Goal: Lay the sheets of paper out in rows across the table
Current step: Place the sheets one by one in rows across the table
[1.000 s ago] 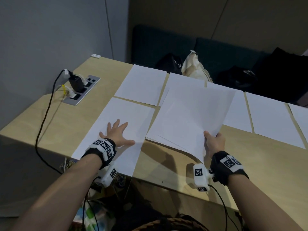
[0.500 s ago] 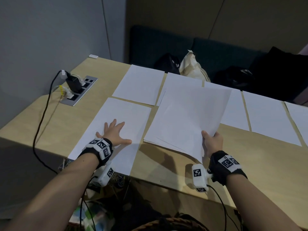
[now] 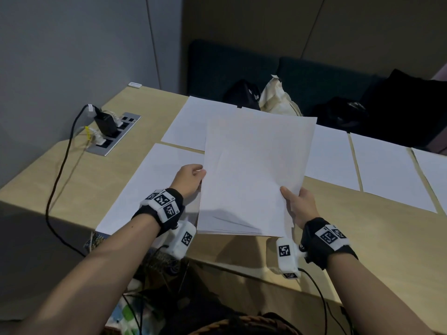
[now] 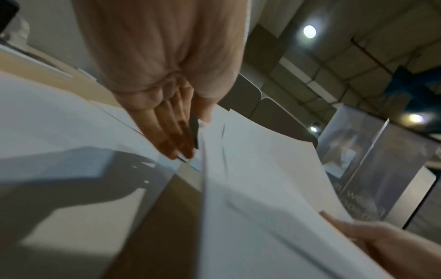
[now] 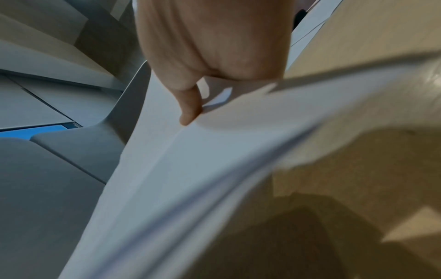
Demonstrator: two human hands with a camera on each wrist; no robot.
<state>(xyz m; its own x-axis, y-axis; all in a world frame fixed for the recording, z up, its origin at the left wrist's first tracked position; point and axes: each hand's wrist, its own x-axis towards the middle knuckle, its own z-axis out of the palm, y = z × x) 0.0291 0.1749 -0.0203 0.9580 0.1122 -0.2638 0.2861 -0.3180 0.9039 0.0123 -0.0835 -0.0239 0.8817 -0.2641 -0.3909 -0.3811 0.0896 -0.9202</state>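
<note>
I hold a stack of white paper (image 3: 256, 175) above the table's near edge with both hands. My left hand (image 3: 196, 178) pinches its left edge; in the left wrist view the thumb lies on top and the fingers (image 4: 177, 143) reach underneath. My right hand (image 3: 291, 200) grips the lower right edge, thumb on top (image 5: 189, 113). One sheet (image 3: 150, 187) lies flat at the near left of the table (image 3: 362, 240). A far row holds several sheets, among them one at the left (image 3: 191, 122) and one at the right (image 3: 387, 175).
A socket panel (image 3: 115, 134) with a black charger (image 3: 105, 122) and a trailing cable (image 3: 60, 180) sits at the far left of the table. A cream bag (image 3: 278, 97) and dark bags (image 3: 242, 95) lie on the bench behind. Bare wood shows right of the stack.
My left hand has come off the near-left sheet and moved right to take the stack's left edge. The stack has swung square to me and sits closer.
</note>
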